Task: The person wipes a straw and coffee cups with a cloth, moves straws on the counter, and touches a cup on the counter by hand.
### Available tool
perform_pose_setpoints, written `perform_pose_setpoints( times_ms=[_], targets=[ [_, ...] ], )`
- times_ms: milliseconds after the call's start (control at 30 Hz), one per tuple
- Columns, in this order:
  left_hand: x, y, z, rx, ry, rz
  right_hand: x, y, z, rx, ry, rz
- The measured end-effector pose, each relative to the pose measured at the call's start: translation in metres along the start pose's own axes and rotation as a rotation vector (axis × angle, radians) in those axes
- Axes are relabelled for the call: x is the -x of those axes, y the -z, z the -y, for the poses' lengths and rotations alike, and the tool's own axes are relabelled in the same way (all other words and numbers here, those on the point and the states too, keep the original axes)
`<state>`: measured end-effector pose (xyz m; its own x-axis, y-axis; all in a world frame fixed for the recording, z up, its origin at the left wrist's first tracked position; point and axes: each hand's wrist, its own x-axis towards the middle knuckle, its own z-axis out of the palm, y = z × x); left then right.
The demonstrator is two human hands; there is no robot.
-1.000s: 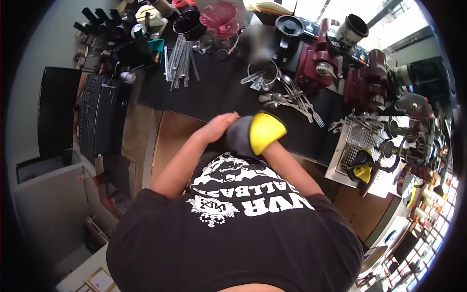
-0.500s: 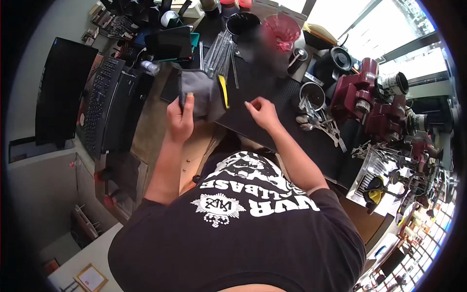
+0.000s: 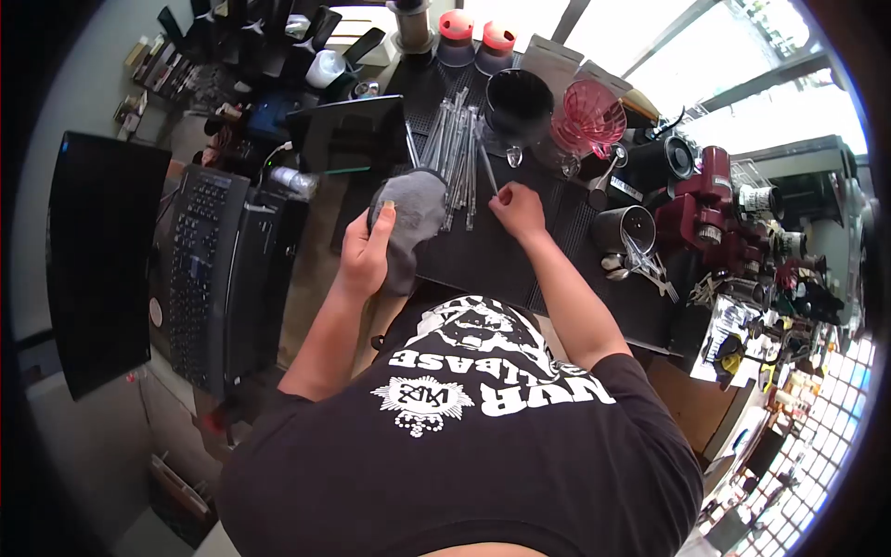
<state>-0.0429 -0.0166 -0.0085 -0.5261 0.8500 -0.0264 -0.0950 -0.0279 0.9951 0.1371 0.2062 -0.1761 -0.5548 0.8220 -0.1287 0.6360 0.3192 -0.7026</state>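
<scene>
One slender clear stick [image 3: 486, 165] lies at the right side of a loose bundle of similar sticks [image 3: 453, 158] on a black mat [image 3: 483, 260], its long axis running away from the person and slightly left. Its near end meets the right hand [image 3: 520, 215], the nearer one, whose thumb and forefinger are drawn narrow; whether they pinch it, I cannot tell. Left of the bundle, the left hand [image 3: 365, 255] grips a gray cloth [image 3: 413, 204], thumb on top. Beyond the stick stand a black cone dripper [image 3: 520, 97] and a ribbed red dripper [image 3: 589, 116].
</scene>
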Motion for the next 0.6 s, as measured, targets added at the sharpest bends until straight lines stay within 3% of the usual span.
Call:
perform_pose_setpoints(
  times_ms=[100, 200, 300, 333, 400, 467, 533, 600],
  targets=[
    [-0.02, 0.005, 0.019, 0.099, 0.096, 0.095, 0.018, 0.005, 0.006, -0.002, -0.052, -0.035],
    [-0.035, -0.006, 0.021, 0.166, 0.195, 0.188, 0.047, 0.019, 0.027, -0.339, 0.022, 0.04],
    [-0.041, -0.022, 0.028, 0.193, 0.301, 0.263, 0.081, 0.036, 0.043, -0.709, -0.095, 0.17],
    [-0.045, -0.029, 0.031, 0.166, 0.338, 0.313, 0.089, 0.046, 0.055, -0.72, -0.106, 0.129],
    [-0.047, -0.045, 0.033, 0.156, 0.342, 0.45, 0.107, 0.068, 0.08, -1.033, -0.078, 0.141],
    [-0.042, -0.069, 0.02, 0.133, 0.339, 0.587, 0.119, 0.082, 0.098, -1.016, -0.067, 0.098],
    [-0.036, -0.087, -0.001, -0.037, 0.181, 0.661, 0.128, 0.09, 0.104, -0.916, -0.029, 0.017],
    [-0.033, -0.098, -0.039, -0.159, 0.229, 0.758, 0.137, 0.099, 0.108, -1.051, 0.025, -0.07]
  ],
)
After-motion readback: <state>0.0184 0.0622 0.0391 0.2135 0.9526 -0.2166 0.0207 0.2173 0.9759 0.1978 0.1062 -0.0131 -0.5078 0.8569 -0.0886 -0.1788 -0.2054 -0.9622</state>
